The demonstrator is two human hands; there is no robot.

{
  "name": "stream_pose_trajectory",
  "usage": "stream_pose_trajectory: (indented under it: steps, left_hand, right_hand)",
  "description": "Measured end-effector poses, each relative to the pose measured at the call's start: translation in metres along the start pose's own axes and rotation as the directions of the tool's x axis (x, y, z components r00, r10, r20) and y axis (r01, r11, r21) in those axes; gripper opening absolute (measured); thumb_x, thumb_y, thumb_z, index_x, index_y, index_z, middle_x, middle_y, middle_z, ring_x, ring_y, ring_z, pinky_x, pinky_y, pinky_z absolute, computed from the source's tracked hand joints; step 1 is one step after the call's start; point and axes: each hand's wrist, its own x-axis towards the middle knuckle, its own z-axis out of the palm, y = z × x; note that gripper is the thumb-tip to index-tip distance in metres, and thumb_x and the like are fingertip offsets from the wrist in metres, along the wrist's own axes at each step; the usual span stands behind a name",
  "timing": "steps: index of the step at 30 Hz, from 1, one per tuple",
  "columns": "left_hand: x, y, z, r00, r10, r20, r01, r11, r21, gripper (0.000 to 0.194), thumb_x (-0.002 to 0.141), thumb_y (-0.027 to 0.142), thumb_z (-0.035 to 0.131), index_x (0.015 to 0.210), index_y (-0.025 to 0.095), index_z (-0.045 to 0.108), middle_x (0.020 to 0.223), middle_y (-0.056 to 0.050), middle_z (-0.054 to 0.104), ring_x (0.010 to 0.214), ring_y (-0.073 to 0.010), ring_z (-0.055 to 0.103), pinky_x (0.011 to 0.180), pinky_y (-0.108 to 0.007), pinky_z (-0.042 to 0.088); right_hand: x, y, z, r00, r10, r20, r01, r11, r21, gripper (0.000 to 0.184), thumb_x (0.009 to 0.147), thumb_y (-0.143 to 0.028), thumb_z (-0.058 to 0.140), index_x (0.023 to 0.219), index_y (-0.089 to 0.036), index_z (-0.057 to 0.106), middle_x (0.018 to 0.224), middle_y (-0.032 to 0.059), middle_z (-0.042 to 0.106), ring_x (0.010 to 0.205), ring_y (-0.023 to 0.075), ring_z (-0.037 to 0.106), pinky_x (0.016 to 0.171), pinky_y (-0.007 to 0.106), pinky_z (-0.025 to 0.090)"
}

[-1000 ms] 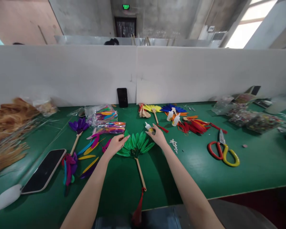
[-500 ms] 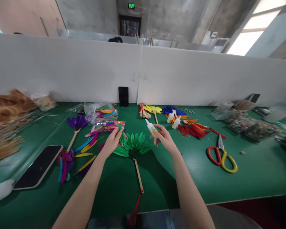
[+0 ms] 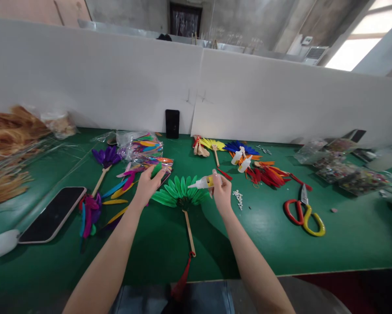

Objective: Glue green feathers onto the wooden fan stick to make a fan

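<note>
A green feather fan (image 3: 178,192) with a wooden handle (image 3: 189,233) and a red tassel (image 3: 183,275) lies on the table in front of me. My right hand (image 3: 221,189) grips a small glue bottle (image 3: 202,182), tilted sideways, its white nozzle pointing left just over the fan's feathers. At the fan's upper left, my left hand (image 3: 149,186) is closed on a green feather (image 3: 156,169), which sticks up from the fingertips. A small pile of white beads (image 3: 238,199) sits right of my right hand.
Scissors with red and yellow handles (image 3: 303,216) lie at the right. Two more glue bottles (image 3: 244,164) stand near yellow and blue fans. To the left are a purple fan (image 3: 106,158), loose feathers, a phone (image 3: 52,215) and tan fibre bundles (image 3: 12,131). A white partition (image 3: 133,87) runs behind.
My right hand has tipped the glue bottle from slanted upward to nearly level, bringing its nozzle over the fan. My left hand has moved slightly left with the feather. The head view has tilted down.
</note>
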Motion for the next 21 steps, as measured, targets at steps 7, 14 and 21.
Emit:
stream_pose_trajectory:
  steps: [7, 14, 21]
  left_hand:
    - [0.002, 0.001, -0.006, 0.993, 0.109, -0.042, -0.114, 0.985, -0.132, 0.037, 0.089, 0.048, 0.039, 0.082, 0.017, 0.058, 0.04, 0.008, 0.032, 0.032, -0.0062, 0.03, 0.035, -0.018, 0.026]
    - [0.005, 0.005, -0.011, 0.982, 0.125, -0.142, -0.143, 0.982, -0.125, 0.034, 0.088, 0.044, 0.042, 0.079, 0.016, 0.058, 0.041, 0.007, 0.032, 0.033, -0.0069, 0.033, 0.034, -0.018, 0.027]
    - [0.006, -0.003, -0.013, 0.998, 0.064, 0.003, -0.063, 0.99, -0.13, 0.032, 0.083, 0.046, 0.049, 0.083, 0.016, 0.06, 0.049, 0.007, 0.028, 0.035, -0.0049, 0.027, 0.034, -0.017, 0.02]
  right_hand:
    - [0.001, -0.001, 0.002, 0.981, 0.101, 0.166, -0.123, 0.984, 0.127, 0.043, 0.076, -0.057, 0.054, 0.086, -0.017, 0.062, 0.043, -0.0095, 0.029, 0.033, 0.0055, 0.025, 0.033, 0.021, 0.019]
    - [-0.003, -0.007, 0.007, 0.93, 0.177, 0.322, -0.257, 0.94, 0.226, 0.044, 0.069, -0.046, 0.067, 0.1, -0.015, 0.062, 0.045, -0.0092, 0.034, 0.038, 0.0052, 0.03, 0.036, 0.019, 0.021]
    - [-0.004, -0.018, 0.019, 0.938, 0.023, 0.347, 0.025, 0.991, -0.134, 0.033, 0.065, -0.046, 0.069, 0.074, -0.016, 0.062, 0.06, -0.0006, 0.056, 0.048, 0.0097, 0.044, 0.041, 0.021, 0.033]
